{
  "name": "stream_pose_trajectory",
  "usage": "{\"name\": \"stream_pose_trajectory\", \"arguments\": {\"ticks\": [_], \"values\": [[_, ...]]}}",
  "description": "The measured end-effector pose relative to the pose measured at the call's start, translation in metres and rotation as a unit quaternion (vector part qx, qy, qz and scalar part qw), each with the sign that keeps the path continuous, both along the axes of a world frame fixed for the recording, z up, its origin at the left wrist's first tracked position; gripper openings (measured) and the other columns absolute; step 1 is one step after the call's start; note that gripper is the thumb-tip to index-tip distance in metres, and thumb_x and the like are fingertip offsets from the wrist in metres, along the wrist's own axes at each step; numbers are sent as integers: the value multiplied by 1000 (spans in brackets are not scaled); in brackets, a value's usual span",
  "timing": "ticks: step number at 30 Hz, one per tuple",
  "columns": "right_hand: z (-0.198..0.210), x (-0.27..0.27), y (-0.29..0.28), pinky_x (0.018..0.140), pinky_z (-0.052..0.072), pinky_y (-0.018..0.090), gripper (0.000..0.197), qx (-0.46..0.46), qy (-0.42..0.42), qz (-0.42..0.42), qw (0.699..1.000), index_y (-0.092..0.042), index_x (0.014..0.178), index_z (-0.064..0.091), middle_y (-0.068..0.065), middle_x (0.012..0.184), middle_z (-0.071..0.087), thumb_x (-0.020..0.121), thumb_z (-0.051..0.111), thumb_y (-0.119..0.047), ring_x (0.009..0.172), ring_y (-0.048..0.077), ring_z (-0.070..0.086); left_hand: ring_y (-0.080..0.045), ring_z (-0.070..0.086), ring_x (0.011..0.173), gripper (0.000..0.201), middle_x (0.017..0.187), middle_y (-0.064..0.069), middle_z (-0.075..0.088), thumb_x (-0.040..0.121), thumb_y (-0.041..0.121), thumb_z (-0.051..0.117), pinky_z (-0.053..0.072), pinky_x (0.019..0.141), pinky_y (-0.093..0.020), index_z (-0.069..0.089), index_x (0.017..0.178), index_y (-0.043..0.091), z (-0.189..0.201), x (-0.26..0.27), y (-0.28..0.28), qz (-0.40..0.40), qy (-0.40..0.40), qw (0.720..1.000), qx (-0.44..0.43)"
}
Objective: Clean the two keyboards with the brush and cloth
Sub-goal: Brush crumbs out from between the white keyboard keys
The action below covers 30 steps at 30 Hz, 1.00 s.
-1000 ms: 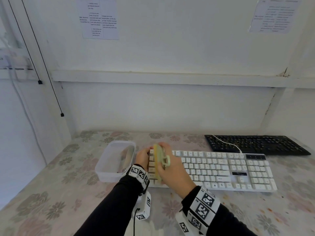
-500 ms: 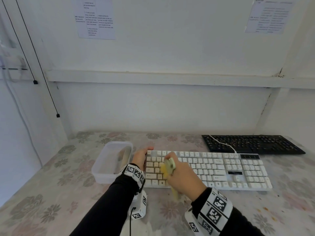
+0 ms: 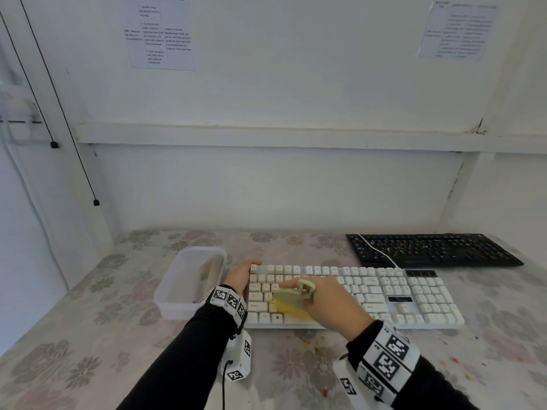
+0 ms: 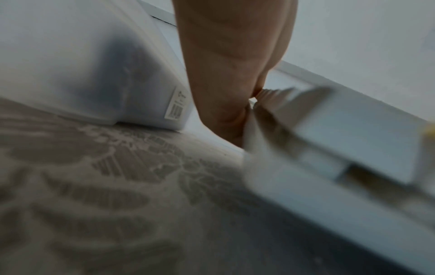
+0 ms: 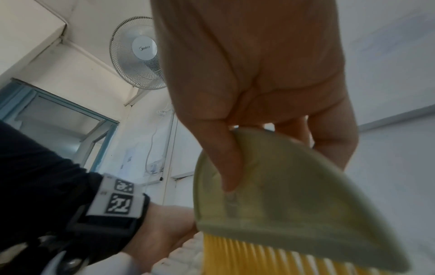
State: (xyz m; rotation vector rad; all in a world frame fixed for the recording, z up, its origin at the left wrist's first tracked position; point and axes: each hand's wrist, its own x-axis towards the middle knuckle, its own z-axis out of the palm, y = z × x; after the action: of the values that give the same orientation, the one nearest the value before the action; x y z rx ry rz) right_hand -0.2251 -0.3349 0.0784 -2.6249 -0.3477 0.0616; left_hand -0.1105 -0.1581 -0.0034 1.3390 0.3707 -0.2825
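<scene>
A white keyboard (image 3: 384,294) lies across the middle of the table, with a black keyboard (image 3: 432,250) behind it at the right. My right hand (image 3: 328,306) grips a pale green brush (image 3: 293,297) by its body; its yellow bristles (image 3: 293,313) lie on the keys at the white keyboard's lower left. In the right wrist view the thumb presses the brush (image 5: 282,186) above the bristles (image 5: 270,254). My left hand (image 3: 241,275) holds the white keyboard's left end (image 4: 329,148), with the thumb over its far corner. No cloth is in view.
A clear plastic tub (image 3: 189,279) stands just left of the white keyboard, close to my left hand. A white cable (image 3: 376,251) crosses the black keyboard. The floral tablecloth (image 3: 88,335) covers the table, with walls behind and to the left.
My right hand brought the brush from upright above the left keys down and right, tipping its bristles onto the lower rows. The left hand stayed on the keyboard's left end.
</scene>
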Motion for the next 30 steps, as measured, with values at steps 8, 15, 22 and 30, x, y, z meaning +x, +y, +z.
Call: {"name": "stream_pose_trajectory", "arguments": {"ticks": [8, 15, 22, 30], "values": [[22, -8, -15, 72, 46, 30, 26, 20, -44, -13, 999, -21, 92, 61, 5, 94, 63, 83, 50, 1, 87, 22, 57, -33, 64, 99, 27, 99, -17, 68, 92, 29, 49, 46, 100, -52, 66, 88, 9, -11, 8, 4, 9, 3, 999, 34], [11, -19, 0, 71, 43, 23, 12, 63, -33, 36, 997, -4, 95, 62, 8, 93, 64, 86, 55, -2, 82, 16, 53, -25, 62, 64, 24, 73, -11, 65, 95, 18, 47, 54, 63, -31, 62, 78, 9, -14, 9, 1, -3, 17, 999, 30], [-2, -16, -40, 67, 43, 26, 29, -3, -28, -28, 999, -25, 73, 50, -7, 75, 53, 84, 51, 2, 83, 19, 54, -39, 54, 119, 31, 127, -25, 56, 98, 19, 43, 43, 103, -49, 57, 118, 0, -18, 22, 3, -13, -32, 984, 175], [5, -23, -99, 51, 30, 13, 33, -37, -59, -104, 992, -27, 72, 45, 1, 82, 57, 80, 48, 5, 73, 17, 50, -34, 50, 123, 38, 134, -19, 52, 102, 25, 35, 38, 108, -45, 48, 130, 3, -40, 56, 14, -18, -36, 975, 217]]}}
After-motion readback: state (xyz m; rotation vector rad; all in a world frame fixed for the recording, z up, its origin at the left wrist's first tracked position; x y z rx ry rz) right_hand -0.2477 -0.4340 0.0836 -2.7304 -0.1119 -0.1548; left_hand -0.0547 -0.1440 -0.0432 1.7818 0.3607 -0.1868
